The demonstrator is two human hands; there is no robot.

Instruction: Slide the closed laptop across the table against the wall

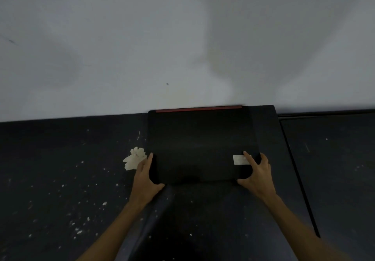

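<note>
Two bare forearms are reaching in from the near edge and spreading apart toward the middle of the dark table (60,159), whose top is showing pale flecks and scuffs. The left hand (147,176) is gripping the near left corner of the laptop (200,145): its thumb is lying along the near edge while the fingers are running up the left side, with the fingertips partly hidden against the black casing. The right hand (256,174) is gripping the near right corner in the same way, its thumb on the near edge, one finger lying on the lid and the others curling round the right side. That finger is touching a small white sticker (239,160) on the lid. The laptop is lying flat and closed on the table, slightly right of centre. Just left of it, beside the left hand's fingertips, a torn patch of pale paper (134,158) is sticking to the tabletop. To the right, a seam is running from near to far between two sections of table. At the far end, the laptop's red strip (198,109) is sitting right at the foot of the white wall (121,37), so the back edge is looking pressed against it.
</note>
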